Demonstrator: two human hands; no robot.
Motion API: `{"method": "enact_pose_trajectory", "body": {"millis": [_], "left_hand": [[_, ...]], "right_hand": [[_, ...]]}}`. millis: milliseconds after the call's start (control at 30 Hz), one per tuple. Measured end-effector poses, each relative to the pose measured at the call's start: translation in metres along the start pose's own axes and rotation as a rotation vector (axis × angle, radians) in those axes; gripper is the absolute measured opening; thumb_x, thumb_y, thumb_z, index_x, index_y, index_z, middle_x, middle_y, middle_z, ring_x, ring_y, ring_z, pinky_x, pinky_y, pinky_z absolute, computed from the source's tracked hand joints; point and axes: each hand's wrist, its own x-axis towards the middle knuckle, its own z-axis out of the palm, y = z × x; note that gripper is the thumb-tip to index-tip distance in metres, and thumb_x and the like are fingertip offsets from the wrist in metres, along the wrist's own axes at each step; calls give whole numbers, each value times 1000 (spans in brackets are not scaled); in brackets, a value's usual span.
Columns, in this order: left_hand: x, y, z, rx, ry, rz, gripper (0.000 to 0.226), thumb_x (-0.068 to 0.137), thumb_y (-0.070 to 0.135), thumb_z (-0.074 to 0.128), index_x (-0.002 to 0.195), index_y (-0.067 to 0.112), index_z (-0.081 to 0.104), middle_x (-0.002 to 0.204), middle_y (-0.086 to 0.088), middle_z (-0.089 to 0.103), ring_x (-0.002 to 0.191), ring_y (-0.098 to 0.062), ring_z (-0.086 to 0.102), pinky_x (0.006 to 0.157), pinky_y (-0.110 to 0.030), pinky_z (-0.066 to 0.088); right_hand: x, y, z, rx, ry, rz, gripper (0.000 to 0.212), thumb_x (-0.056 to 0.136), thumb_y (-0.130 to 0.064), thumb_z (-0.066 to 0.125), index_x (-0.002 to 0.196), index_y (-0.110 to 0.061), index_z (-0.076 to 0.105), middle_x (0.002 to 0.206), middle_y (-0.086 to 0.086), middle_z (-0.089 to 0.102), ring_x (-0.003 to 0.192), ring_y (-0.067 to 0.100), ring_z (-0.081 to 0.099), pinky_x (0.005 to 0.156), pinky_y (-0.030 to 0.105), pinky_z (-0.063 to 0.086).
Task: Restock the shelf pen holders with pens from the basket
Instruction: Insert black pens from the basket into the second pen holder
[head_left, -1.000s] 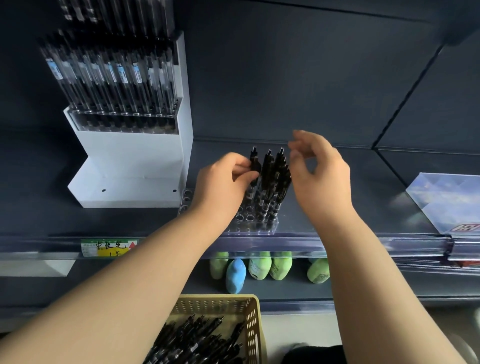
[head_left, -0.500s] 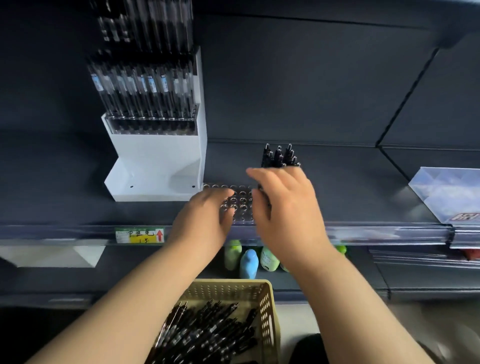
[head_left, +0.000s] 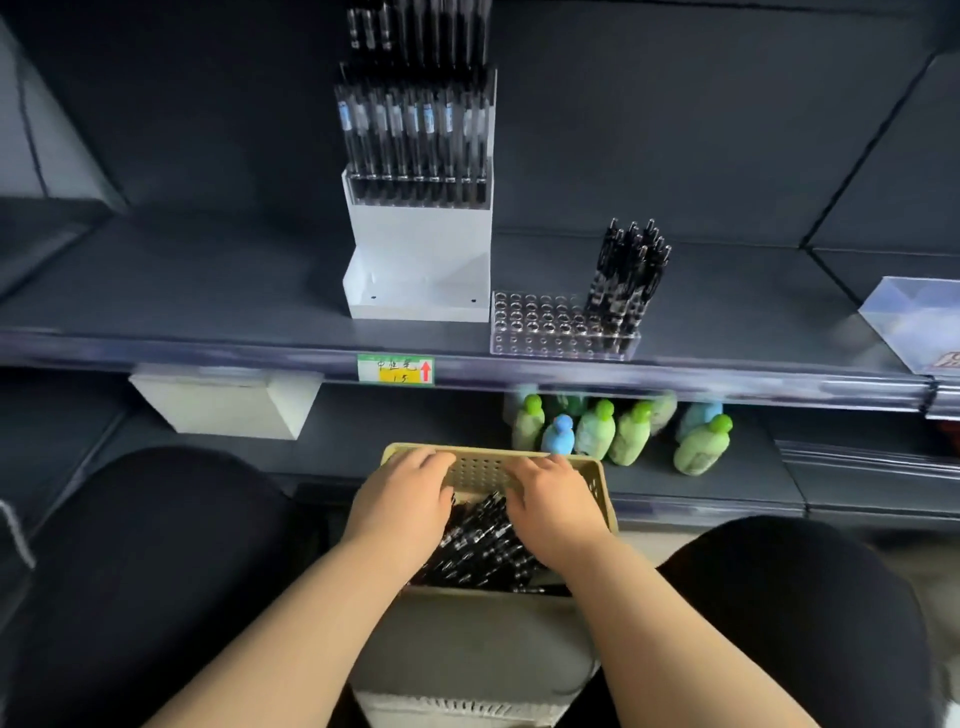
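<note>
Both hands are down in the basket (head_left: 601, 480), a beige perforated one that sits between the person's knees, in black, just in front of the lower shelf. The left hand (head_left: 402, 501) lies palm-down over the left side of the loose black pens (head_left: 480, 543), fingers stretched forward and slightly spread, with the tips near the far wall. The right hand (head_left: 553, 506) lies the same way over the right side. Neither hand is curled round a pen that shows, so both look released, though what lies under the palms is hidden. On the upper shelf (head_left: 208, 291) stands a clear holder (head_left: 540, 327); most of its holes are bare, and a cluster of black pens (head_left: 628, 265) stands upright at its right end. Just left of it, touching or nearly so, stands a white holder (head_left: 418, 260) filled along its back tier with a row of clear-barrelled pens (head_left: 415, 130). A green-and-yellow price tag (head_left: 396, 369) sits on the shelf edge. On the lower shelf, green and blue bottles (head_left: 626, 431) stand just behind the basket, and a white box (head_left: 223, 405) sits to the left.
</note>
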Motion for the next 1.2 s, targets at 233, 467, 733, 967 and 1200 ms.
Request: {"method": "enact_pose_trajectory", "body": {"millis": [233,467,733,967,1200], "left_hand": [[-20,-38,35,-67,-182,-132,34,97,26,42,131,27,47,133,9,48,120,-15,44,92,-30,44],[-11,-38,63,-79,-276,-155,32,97,22,42,127,27,51,133,5,50,121,-21,42,102,-32,36],[12,-32,99,-102,-396,-182,35,94,11,48,127,22,52,125,2,52,103,-19,55,87,-33,50],[42,-23,132,-147,-417,-185,40,89,2,47,126,15,53,130,-7,49,114,-25,50,94,-34,45],[61,-28,151,-229,-402,-252,28,92,13,49,118,13,58,121,-10,56,110,-27,54,90,-32,45]], "right_hand": [[-27,-3,44,-8,-333,222,38,91,-21,45,129,-19,52,125,10,57,125,28,40,100,36,42],[-30,2,57,5,-428,337,34,88,-15,45,120,-18,57,116,10,59,113,28,52,95,34,47],[-14,8,74,11,-461,460,23,92,-14,46,110,-13,59,110,9,60,95,24,59,71,26,46],[21,10,94,253,-337,639,27,95,-21,48,119,-12,58,118,11,61,106,27,59,77,24,42],[52,23,122,570,-199,906,30,93,-27,54,107,-2,62,107,15,66,102,32,62,78,25,45]]}}
